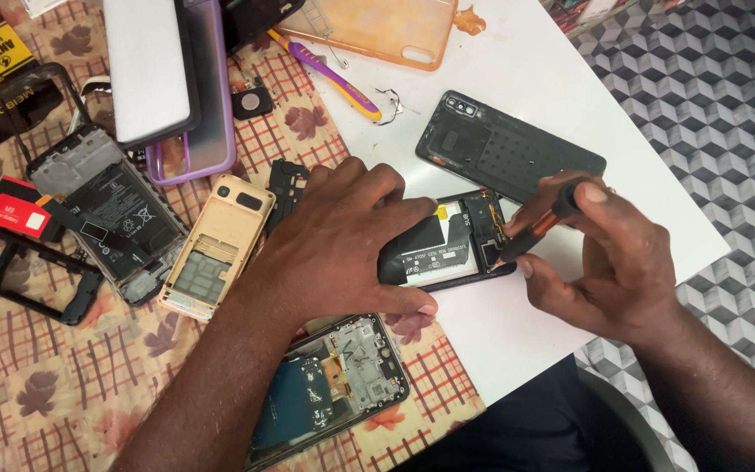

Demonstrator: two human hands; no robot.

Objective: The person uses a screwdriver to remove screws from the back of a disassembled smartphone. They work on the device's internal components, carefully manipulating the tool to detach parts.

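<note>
Phone (447, 249) near table edge, pinned by flat left hand (342, 240); right hand (609, 262) grips screwdriver (535, 229).

Left hand (342, 240): palm down, fingers spread and pressed flat, forearm entering from the lower left, wrist straight. Right hand (600, 262): fingers curled inward in a pinching grip, thumb and forefinger uppermost, forearm entering from the lower right. Both arms bare.
</note>
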